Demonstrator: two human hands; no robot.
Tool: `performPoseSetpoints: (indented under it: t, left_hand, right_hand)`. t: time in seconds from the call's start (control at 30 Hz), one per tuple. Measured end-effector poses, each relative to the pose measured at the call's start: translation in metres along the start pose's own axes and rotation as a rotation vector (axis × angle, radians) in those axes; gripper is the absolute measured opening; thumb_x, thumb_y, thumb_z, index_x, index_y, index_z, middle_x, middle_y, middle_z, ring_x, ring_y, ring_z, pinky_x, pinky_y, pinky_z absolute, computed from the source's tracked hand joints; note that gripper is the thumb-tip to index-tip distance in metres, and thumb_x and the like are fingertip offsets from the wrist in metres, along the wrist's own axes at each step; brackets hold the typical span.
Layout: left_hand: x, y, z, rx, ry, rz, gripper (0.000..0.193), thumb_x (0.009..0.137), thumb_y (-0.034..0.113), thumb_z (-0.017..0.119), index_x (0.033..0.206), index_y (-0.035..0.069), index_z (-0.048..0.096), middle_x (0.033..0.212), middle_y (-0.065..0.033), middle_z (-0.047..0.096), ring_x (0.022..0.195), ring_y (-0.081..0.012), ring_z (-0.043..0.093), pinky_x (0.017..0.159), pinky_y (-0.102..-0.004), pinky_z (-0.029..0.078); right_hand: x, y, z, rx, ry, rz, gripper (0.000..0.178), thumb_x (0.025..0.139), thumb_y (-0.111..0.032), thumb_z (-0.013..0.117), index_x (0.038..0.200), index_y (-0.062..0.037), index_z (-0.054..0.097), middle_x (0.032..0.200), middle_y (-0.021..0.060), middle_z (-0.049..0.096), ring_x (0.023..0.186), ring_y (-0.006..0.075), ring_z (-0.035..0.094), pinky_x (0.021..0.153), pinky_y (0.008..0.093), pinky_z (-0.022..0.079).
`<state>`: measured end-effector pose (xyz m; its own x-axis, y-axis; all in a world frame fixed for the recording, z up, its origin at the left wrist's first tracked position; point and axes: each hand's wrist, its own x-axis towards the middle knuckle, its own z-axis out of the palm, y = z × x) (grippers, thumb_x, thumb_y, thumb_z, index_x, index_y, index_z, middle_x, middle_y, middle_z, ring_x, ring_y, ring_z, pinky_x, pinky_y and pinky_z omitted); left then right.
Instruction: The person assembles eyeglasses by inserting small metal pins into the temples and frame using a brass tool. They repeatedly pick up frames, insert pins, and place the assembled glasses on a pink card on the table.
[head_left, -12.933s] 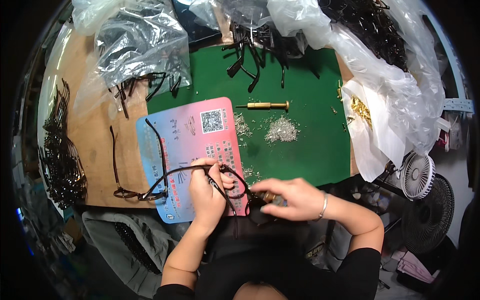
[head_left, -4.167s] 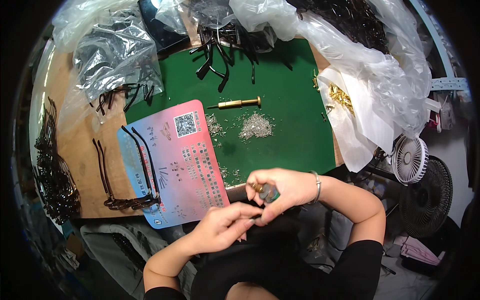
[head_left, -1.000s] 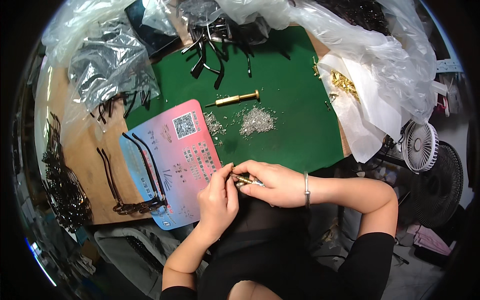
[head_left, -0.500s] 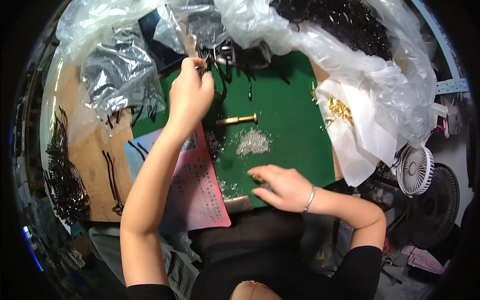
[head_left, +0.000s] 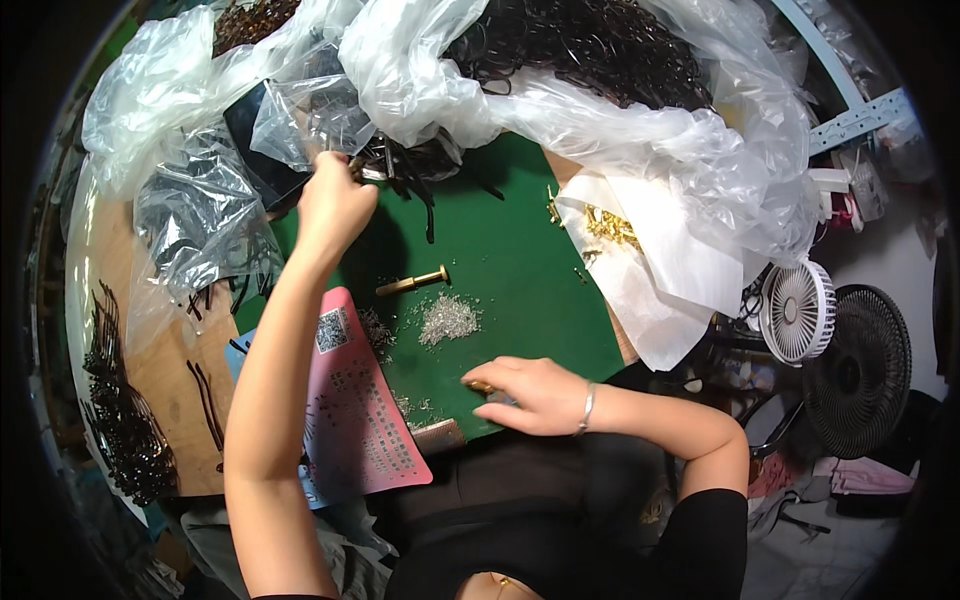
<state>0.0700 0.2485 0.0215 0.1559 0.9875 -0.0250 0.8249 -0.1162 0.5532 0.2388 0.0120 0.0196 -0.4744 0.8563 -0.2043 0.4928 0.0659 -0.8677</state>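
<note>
My left hand (head_left: 338, 208) reaches to the far side of the green mat (head_left: 540, 290), its fingers closed at a heap of dark eyeglass temples (head_left: 408, 172) beside a clear bag; what they pinch is hidden. Near the mat's front edge, my right hand (head_left: 535, 397) is curled round a small brass-coloured tool (head_left: 481, 386), with a bluish part showing between the fingers. Beyond that hand lies a pile of tiny silvery pieces (head_left: 449, 320). A brass-coloured rod with a flat head (head_left: 413, 281) rests just past the pile.
A pink and blue printed sheet (head_left: 365, 420) lies partly under my left forearm. Dark temples (head_left: 122, 415) are heaped at the left. White paper (head_left: 665, 280) holds gold-coloured parts (head_left: 610, 227) at the right. Plastic bags (head_left: 420, 80) line the far side; a white fan (head_left: 797, 312) stands right.
The whole view has shifted, so the mat and the things on it appear further left and lower. My left hand stays at the temple heap; my right hand keeps hold of the brass-coloured tool.
</note>
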Motion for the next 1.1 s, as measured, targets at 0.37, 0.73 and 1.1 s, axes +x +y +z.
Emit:
performPoseSetpoints:
  t: [0.37,0.73,1.1]
  left_hand:
    - [-0.166,0.001,-0.086,-0.595,0.052,0.155,0.037,0.092,0.006,0.044,0.127,-0.004,0.043,0.085,-0.0036,0.061,0.059,-0.0005,0.035,0.054,-0.0144,0.029]
    - [-0.239,-0.028,-0.059,-1.152,-0.31,-0.21,0.028,0.093,0.013,0.044,0.116,-0.003,0.046,0.067,-0.0046,0.058,0.05,-0.0045,0.047,0.046,-0.0164,0.033]
    - [-0.239,-0.03,-0.035,-1.375,-0.505,-0.358,0.026,0.096,0.009,0.039,0.117,-0.003,0.046,0.066,-0.0061,0.057,0.046,-0.0046,0.043,0.048,-0.0206,0.044]
  right_hand:
    - [0.048,0.036,-0.125,-0.586,0.546,0.429,0.021,0.078,-0.017,0.051,0.086,0.001,0.059,0.087,0.0221,0.062,0.073,0.039,0.06,0.069,0.0426,0.049]
    - [0.035,0.02,-0.116,-0.287,0.684,0.441,0.019,0.077,-0.016,0.057,0.081,0.0019,0.059,0.073,0.0159,0.063,0.067,0.0294,0.062,0.066,0.0357,0.049]
    - [0.06,0.035,-0.113,-0.498,0.378,0.49,0.018,0.075,-0.016,0.058,0.08,0.0011,0.059,0.073,0.0176,0.063,0.07,0.0304,0.062,0.069,0.0365,0.048]
